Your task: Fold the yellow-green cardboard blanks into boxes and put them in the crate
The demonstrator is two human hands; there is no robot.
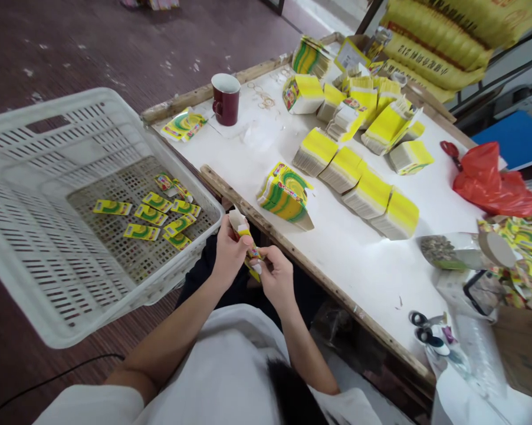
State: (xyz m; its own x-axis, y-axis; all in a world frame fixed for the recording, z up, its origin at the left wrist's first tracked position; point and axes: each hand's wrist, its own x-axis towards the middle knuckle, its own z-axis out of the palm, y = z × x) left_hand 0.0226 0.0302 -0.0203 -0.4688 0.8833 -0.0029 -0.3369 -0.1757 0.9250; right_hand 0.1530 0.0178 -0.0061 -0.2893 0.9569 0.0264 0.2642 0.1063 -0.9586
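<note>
One small yellow packet (254,254) with a white end, pinched in both hands, above the lap and just beside the near edge of the desk. Left hand (230,252) closed on the upper part, right hand (278,276) closed on the lower part; much of the print covered by fingers, any wording too small to make out.

To the left, just beside the desk, a white slotted crate (36,236), with yellow-and-green packets (146,214) loose on its bottom, some overlapping, lettering too blurred to read. Beyond the hands, on the desk (337,260), a stack of yellow-and-green cards (288,192) with colourful rounded lettering, hard to spell out. Past that, a row of yellow-topped stacks (370,192), then further stacks partly hiding one another. Near the far-left corner, a maroon mug (228,109), contents hidden, between flat packets (184,125) and thin rubber bands (263,97).

To the right, a crumpled red plastic bag (491,180), contents likewise hidden; a clear jar (440,251) with greyish contents; black-handled scissors (434,341); a packet heap (526,236), cut off at the edge. At top right, yellow sacks (434,56) with Chinese characters and "212" readable, uppermost one cropped.
</note>
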